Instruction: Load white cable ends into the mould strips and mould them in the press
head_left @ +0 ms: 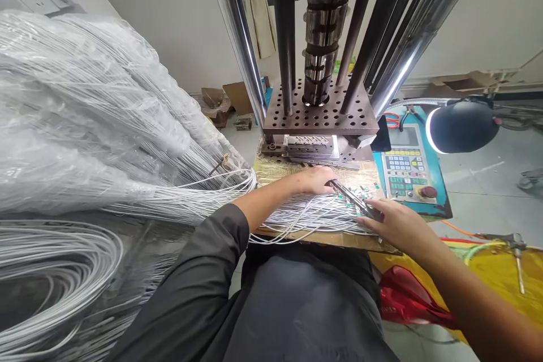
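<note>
A long narrow dark metal bar (351, 197) lies slantwise between my hands, over the cable ends. My left hand (317, 180) is closed on its far left end. Around its near right end, my right hand (392, 218) has its fingers curled, thumb and fingertips on either side. Beneath the bar spread many thin white cables (305, 216), with small green and metallic pieces at their right ends. Just beyond my hands is the press's lower fixture (311, 150), where a row of small metal parts shows under the perforated plate (320, 116).
Bundles of white cable in clear plastic (85, 107) crowd the left, with a loose coil (63, 271) below. Right of the press stand a teal control panel (411, 164) and a lit lamp (462, 127). Chrome columns (237, 22) rise beside the press.
</note>
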